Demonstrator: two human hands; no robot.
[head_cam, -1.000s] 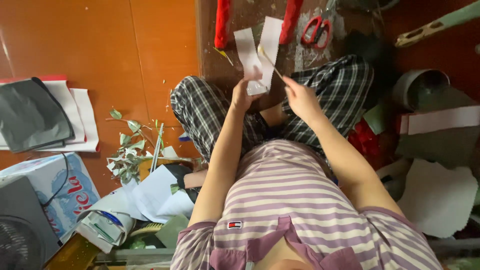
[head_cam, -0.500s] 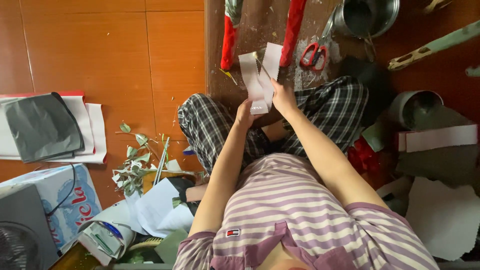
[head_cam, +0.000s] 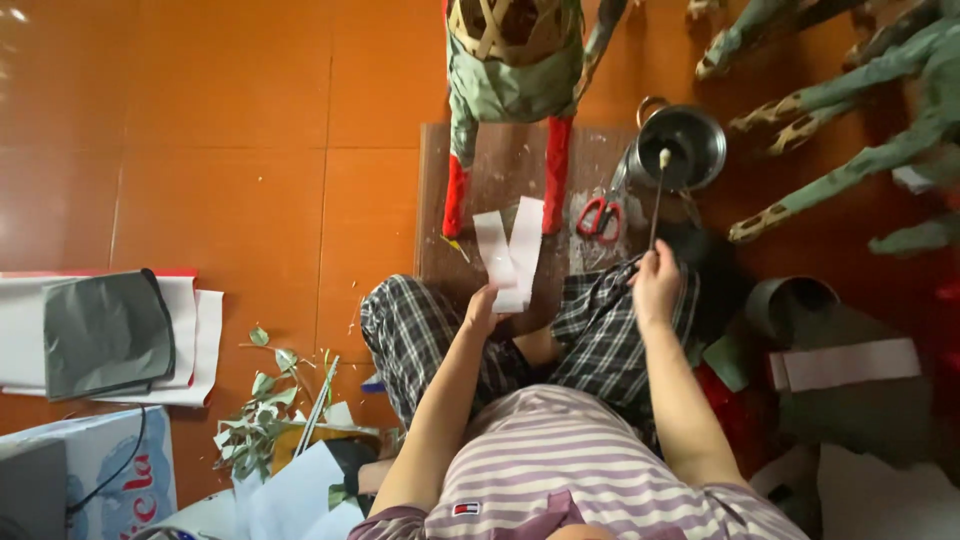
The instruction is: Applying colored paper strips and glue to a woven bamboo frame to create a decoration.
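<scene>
Left hand (head_cam: 484, 300) pinches two white paper strips (head_cam: 510, 250) at their lower ends, so they fan upward in a V toward 12 o'clock over a dark wooden board (head_cam: 500, 165). Right hand (head_cam: 656, 285) is clenched around the lower end of a thin stick (head_cam: 655, 200), whose pale tip points to 12 o'clock and dips into a metal pot (head_cam: 690, 140); what the pot contains cannot be told. Red-handled scissors (head_cam: 598, 215) lie on the board at 9 o'clock from the stick, just beside the pot. At 12 o'clock from the strips stands a green paper figure (head_cam: 515, 80) with red legs and a woven bamboo frame showing at its top. A grey tube (head_cam: 790, 300) lies open-mouthed at 3 o'clock from the right hand. Leafy cuttings (head_cam: 262, 410) litter the orange tile floor (head_cam: 230, 150) at 8 o'clock.
</scene>
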